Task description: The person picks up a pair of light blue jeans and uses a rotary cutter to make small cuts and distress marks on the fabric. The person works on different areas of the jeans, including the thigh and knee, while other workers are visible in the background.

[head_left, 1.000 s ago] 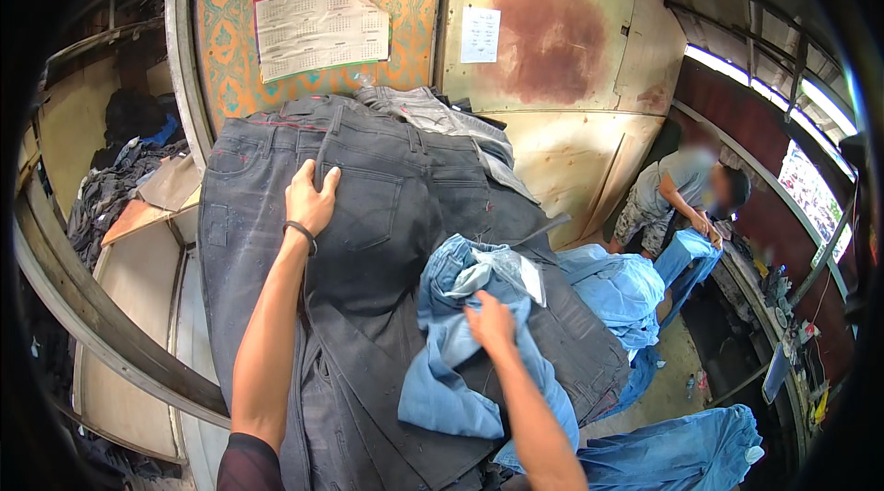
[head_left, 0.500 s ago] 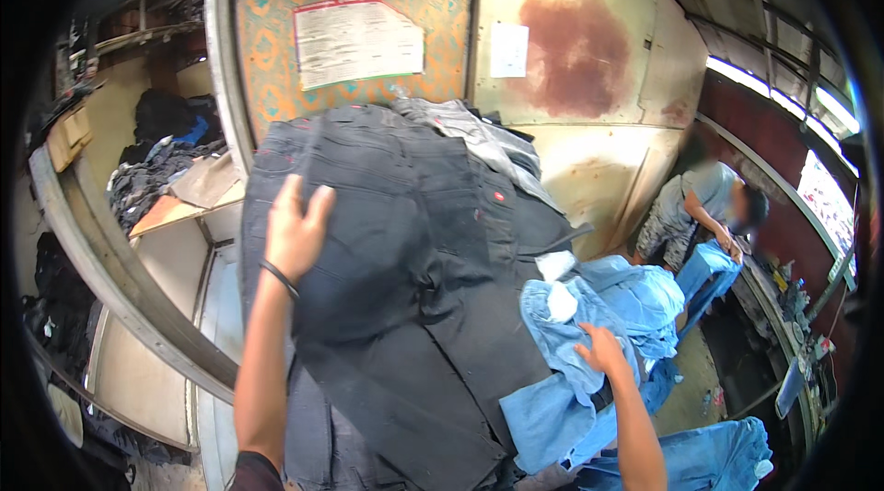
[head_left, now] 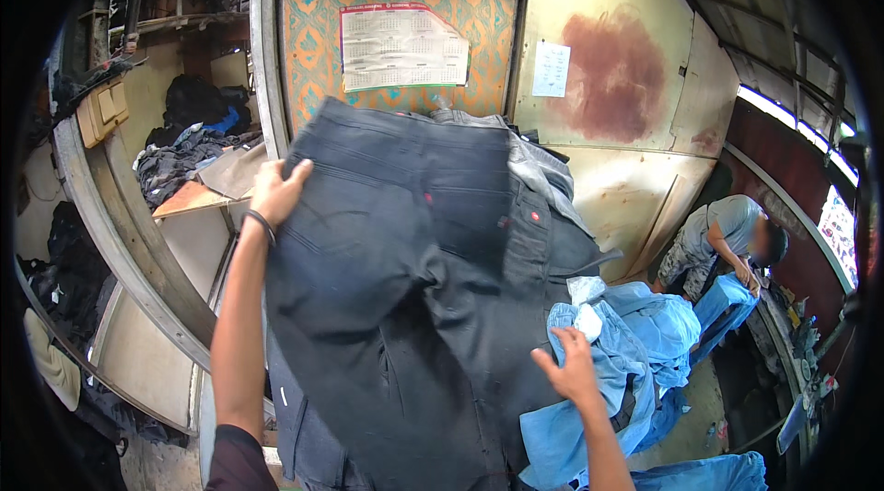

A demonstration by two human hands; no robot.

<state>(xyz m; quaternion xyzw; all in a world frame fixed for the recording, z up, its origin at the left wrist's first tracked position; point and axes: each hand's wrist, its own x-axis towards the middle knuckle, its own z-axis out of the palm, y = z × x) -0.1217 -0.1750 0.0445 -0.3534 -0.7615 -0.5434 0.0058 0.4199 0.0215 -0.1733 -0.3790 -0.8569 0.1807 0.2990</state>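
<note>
A pair of black jeans (head_left: 350, 215) lies spread over a pile of dark trousers, back pockets up and waistband toward the wall. My left hand (head_left: 279, 192) grips these jeans by their left side below the waistband, thumb on top; the fingers are partly hidden. My right hand (head_left: 573, 369) is open with its fingers apart, beside the black jeans' right leg and over crumpled light-blue jeans (head_left: 612, 353). White cloth (head_left: 587, 302) shows on the blue jeans. Grey jeans (head_left: 543, 169) lie at the far right of the pile.
A wooden wall with a calendar (head_left: 405, 47) and a paper sheet (head_left: 551, 69) stands behind the pile. At the right another person (head_left: 727, 238) bends over blue jeans. A metal post (head_left: 129, 242) curves along the left, before a shelf with dark clothes (head_left: 189, 159).
My left hand has moved from the black jeans' surface to their left edge and taken hold, and the waistband has shifted. My right hand has come off the blue jeans and opened.
</note>
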